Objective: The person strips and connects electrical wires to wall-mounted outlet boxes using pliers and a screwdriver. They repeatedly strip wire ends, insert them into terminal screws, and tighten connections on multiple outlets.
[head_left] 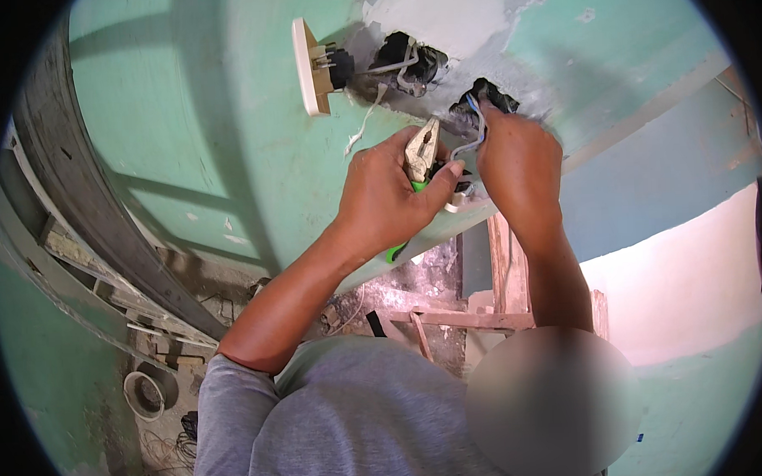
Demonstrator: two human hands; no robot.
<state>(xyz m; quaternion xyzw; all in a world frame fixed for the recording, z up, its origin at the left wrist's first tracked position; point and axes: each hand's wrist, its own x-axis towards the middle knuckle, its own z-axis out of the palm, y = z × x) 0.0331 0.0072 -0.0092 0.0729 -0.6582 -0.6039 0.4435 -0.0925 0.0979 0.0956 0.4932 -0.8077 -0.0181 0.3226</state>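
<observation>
My left hand (384, 192) is closed around pliers (422, 153) with a bare metal head and green grips, the jaws pointing up. Under its thumb sits a white and black wiring device (462, 197), mostly hidden. A grey cable with a blue wire (476, 117) runs from that device up into the right wall box (500, 95). My right hand (521, 157) is curled at this box, its fingertips inside the opening and out of sight; what they pinch is hidden. Left of it, a second wall box (421, 64) holds loose wires.
A white faceplate with a black module (312, 68) hangs by its wires from the left box. A loose cable end (364, 125) dangles from the green wall (275, 91). Below are a wooden frame (476, 320), a bucket (145, 395) and tangled wire on the floor.
</observation>
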